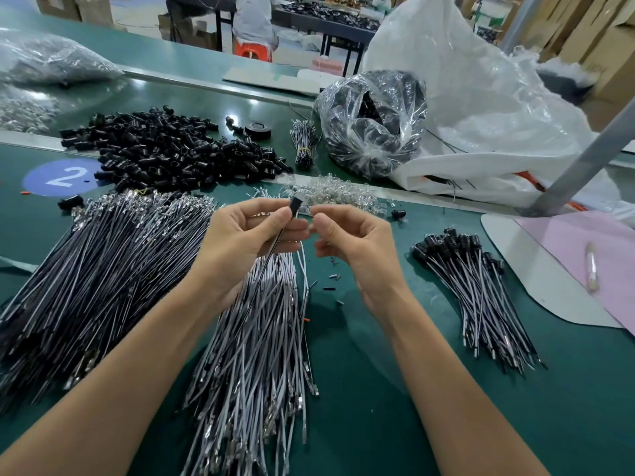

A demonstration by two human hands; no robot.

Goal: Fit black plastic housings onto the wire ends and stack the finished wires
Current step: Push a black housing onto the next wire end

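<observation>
My left hand [251, 235] pinches a black wire [271, 255] near its top end, where a metal terminal [296, 203] sticks up above my fingers. My right hand [347, 242] is beside it with curled fingers, pinching something small that I cannot make out. A white wire [304, 273] hangs down between both hands. Beneath them lies a pile of grey wires [254, 355]. A pile of black wires [89, 269] lies to the left. Loose black housings [171, 149] are heaped behind. Finished wires with housings [481, 286] are stacked at the right.
A heap of small clear bulbs [336, 194] lies just behind my hands. A clear bag of black parts [374, 121] and a big white bag [481, 97] stand at the back right. A tied wire bundle [304, 142], a tape roll [257, 129] and a pink sheet [584, 255] are also here.
</observation>
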